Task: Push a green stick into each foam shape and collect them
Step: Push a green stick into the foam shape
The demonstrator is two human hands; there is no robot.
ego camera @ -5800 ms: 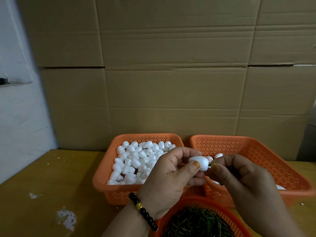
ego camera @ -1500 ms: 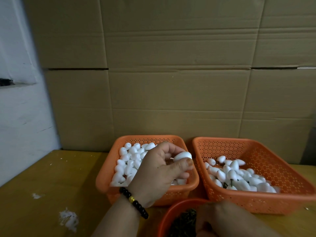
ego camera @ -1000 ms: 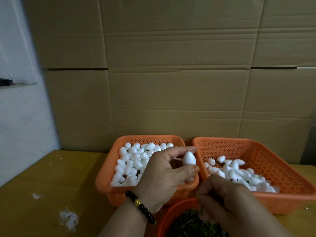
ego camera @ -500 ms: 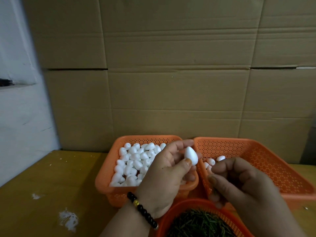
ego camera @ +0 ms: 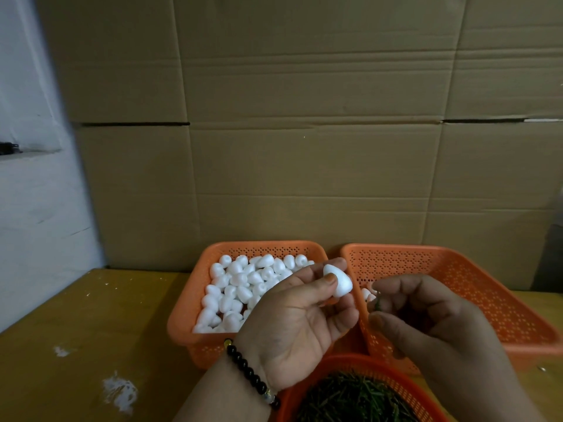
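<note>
My left hand [ego camera: 300, 325] pinches a white egg-shaped foam piece [ego camera: 338, 281] between thumb and fingertips, above the gap between two orange baskets. My right hand [ego camera: 432, 324] is just to its right and pinches a short green stick [ego camera: 377, 305], its tip a little way from the foam. The left basket [ego camera: 187, 312] is full of plain white foam shapes [ego camera: 243, 284]. The right basket [ego camera: 475, 287] is mostly hidden behind my right hand; a few foam pieces [ego camera: 367, 294] show in it. A round orange basket [ego camera: 307, 391] of green sticks [ego camera: 350, 400] sits at the bottom edge.
The baskets stand on a yellowish wooden table [ego camera: 91, 330] with white foam crumbs [ego camera: 120, 391] on it. A wall of cardboard [ego camera: 304, 147] rises right behind the baskets. A white wall [ego camera: 30, 208] closes off the left side.
My right hand has come up from the stick basket with a green stick and moved beside the foam piece. My left hand has turned the foam piece slightly and stays above the baskets.
</note>
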